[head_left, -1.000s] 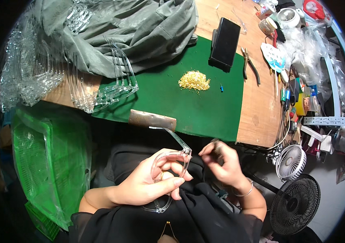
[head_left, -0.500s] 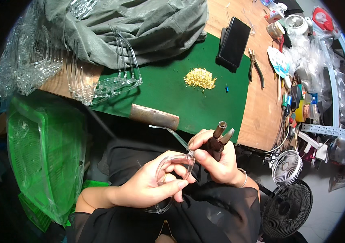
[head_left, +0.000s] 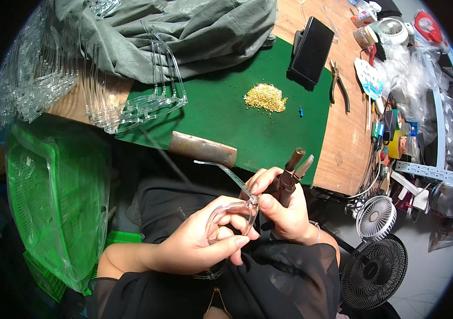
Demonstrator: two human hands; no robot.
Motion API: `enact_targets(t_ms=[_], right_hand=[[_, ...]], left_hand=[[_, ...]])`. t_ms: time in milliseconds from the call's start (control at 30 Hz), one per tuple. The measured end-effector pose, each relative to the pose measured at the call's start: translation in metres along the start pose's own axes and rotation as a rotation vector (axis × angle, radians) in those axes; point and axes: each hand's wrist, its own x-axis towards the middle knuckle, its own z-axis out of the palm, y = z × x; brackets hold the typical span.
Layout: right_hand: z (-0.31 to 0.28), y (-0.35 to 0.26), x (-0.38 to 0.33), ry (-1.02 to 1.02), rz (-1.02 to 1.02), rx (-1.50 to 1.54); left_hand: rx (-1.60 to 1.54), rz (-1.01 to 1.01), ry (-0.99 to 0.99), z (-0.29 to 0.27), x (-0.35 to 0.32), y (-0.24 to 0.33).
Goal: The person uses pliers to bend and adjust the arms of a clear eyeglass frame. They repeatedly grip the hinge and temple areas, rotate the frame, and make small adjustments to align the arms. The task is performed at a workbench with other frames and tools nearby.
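Observation:
Clear plastic eyeglass frames are gripped by my left hand, whose fingers wrap around one lens rim. One clear temple sticks out up and to the left from the hinge corner. At that corner, the thumb and forefinger of my right hand pinch the joint. That same hand also keeps dark pliers in its palm, jaws pointing up and apart from the frames. Whether a screw sits in the hinge is too small to tell. The far part of the frames is hidden behind my left hand.
A green mat bears a heap of tiny gold pieces, a small blue piece, a worn metal block and a black phone-like device. Other pliers lie rightward. Clear frames and grey cloth occupy the left.
The pliers in my right hand have tipped slightly up and to the right. Both hands keep their hold on the eyeglass frames, and the whole view has shifted a little.

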Motion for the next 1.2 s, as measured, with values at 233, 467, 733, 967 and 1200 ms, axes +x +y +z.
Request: enact_targets(t_ms=[233,467,733,967,1200], right_hand=[[-0.006,-0.001,0.002,-0.093,-0.117,-0.059],[-0.01,0.005,0.003,-0.002,-0.421,-0.463],[-0.005,0.003,0.001,0.001,-0.267,-0.322],[-0.005,0.006,0.0,0.004,-0.084,-0.011],[-0.003,0.013,0.002,-0.025,-0.163,0.039]], left_hand=[[0.009,-0.006,-0.009,0.0,0.001,0.001],[0.015,-0.01,0.004,0.002,0.005,-0.002],[0.052,0.032,0.034,0.004,0.007,-0.004],[0.063,0.013,0.037,0.003,0.004,-0.003],[0.001,-0.027,-0.007,0.003,0.002,0.003]])
